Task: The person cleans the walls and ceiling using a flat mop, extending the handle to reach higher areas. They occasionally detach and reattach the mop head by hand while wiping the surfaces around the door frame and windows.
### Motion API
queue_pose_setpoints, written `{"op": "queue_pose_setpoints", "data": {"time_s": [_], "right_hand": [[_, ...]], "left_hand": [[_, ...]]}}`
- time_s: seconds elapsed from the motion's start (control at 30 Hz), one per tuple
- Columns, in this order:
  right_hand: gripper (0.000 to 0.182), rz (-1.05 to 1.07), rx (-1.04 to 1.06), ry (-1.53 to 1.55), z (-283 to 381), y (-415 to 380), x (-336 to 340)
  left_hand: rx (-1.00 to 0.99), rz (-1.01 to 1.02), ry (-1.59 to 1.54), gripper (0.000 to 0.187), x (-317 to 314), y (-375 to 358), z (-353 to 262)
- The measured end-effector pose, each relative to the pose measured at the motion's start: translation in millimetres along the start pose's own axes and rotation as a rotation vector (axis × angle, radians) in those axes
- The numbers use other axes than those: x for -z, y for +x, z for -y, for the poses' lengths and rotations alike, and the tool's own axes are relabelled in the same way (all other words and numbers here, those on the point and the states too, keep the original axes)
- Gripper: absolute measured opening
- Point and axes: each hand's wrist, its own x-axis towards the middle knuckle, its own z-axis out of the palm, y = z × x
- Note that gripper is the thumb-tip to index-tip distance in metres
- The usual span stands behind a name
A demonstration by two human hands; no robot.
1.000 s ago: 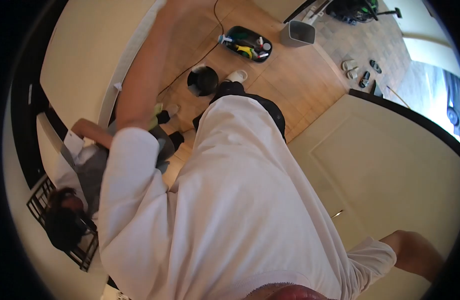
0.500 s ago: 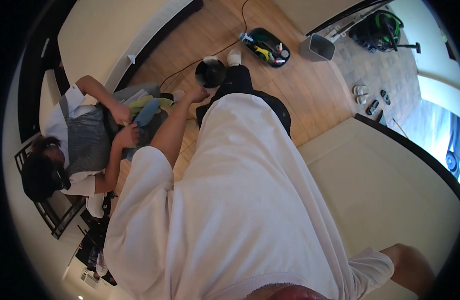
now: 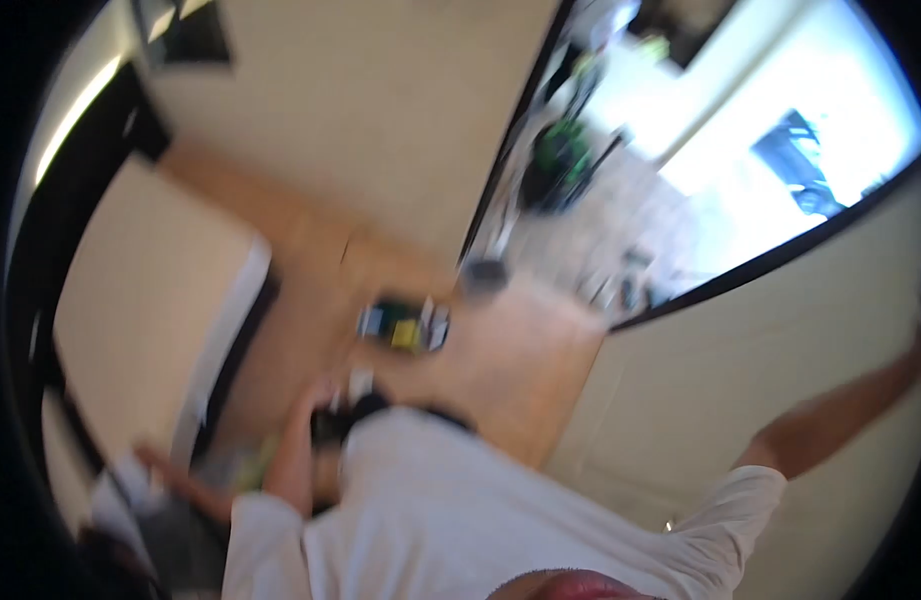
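Observation:
My left hand (image 3: 322,390) is low on the left, in front of my white shirt (image 3: 430,500), smeared by motion. I cannot make out its fingers or anything in them. Dark shapes lie close beside it, near my trousers and a white shoe (image 3: 360,382). My right arm (image 3: 830,420) stretches out to the right edge, and its hand is past the edge of the view. On the wooden floor ahead of my left hand is a dark caddy (image 3: 390,308) holding a yellow item (image 3: 405,333) and other blurred things.
A grey bin (image 3: 483,278) stands beyond the caddy. A black and green vacuum cleaner (image 3: 560,165) is on the tiles, with footwear (image 3: 632,285) near the doorway. At lower left is a co-worker's forearm (image 3: 185,485). A beige wall (image 3: 670,410) rises on my right.
My view has swung up and toward the doorway, so the floor things appear lower and further left. My right arm now reaches outward. The co-worker has slid to the lower left.

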Motion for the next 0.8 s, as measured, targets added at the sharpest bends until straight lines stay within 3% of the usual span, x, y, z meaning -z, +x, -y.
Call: {"op": "queue_pose_setpoints", "data": {"time_s": [0.03,0.07,0.1,0.13,0.17,0.2,0.27,0.33,0.37,0.47,0.57,0.67,0.77,0.8], "right_hand": [[0.056,-0.057,0.085,-0.158,15,-31,-40],[0.050,-0.126,0.161,-0.313,31,-61,-80],[0.050,-0.273,0.145,-0.205,70,-87,-112],[0.049,-0.281,0.024,-0.171,75,-90,-121],[0.051,-0.323,0.192,-0.178,74,-95,-137],[0.048,-0.264,0.102,0.068,74,-103,-148],[0.045,-0.240,0.037,0.022,96,-114,-162],[0.046,-0.224,0.000,-0.050,104,-126,-175],[0.046,-0.225,0.007,-0.063,101,-132,-176],[0.047,-0.258,0.088,-0.121,79,-138,-177],[0.048,-0.235,0.042,-0.140,75,-172,-180],[0.048,-0.194,-0.009,-0.158,58,-204,-184],[0.049,-0.116,-0.121,-0.121,44,-228,-181],[0.049,-0.106,-0.132,-0.117,30,-229,-182]], "left_hand": [[0.100,0.005,-0.347,0.032,88,22,-60],[-0.123,-0.113,-0.287,0.036,164,56,-118],[-0.260,-0.289,-0.229,0.038,240,89,-180],[-0.379,-0.451,-0.181,0.041,315,81,-271],[-0.600,-0.669,-0.051,0.045,375,74,-338],[-0.851,-0.869,0.088,0.043,437,53,-412],[-1.283,-1.037,0.128,0.043,543,-11,-544],[-1.531,-1.260,0.259,0.048,614,-61,-646],[-1.535,-1.276,0.316,0.051,633,-95,-695],[-1.662,-1.672,0.464,0.067,680,-149,-812],[-1.561,-1.666,0.561,0.082,689,-184,-869],[-1.275,-1.685,0.789,0.104,690,-176,-915],[-1.194,-1.618,0.893,0.104,693,-146,-944],[-1.298,-1.634,0.850,0.094,694,-134,-946]]}}
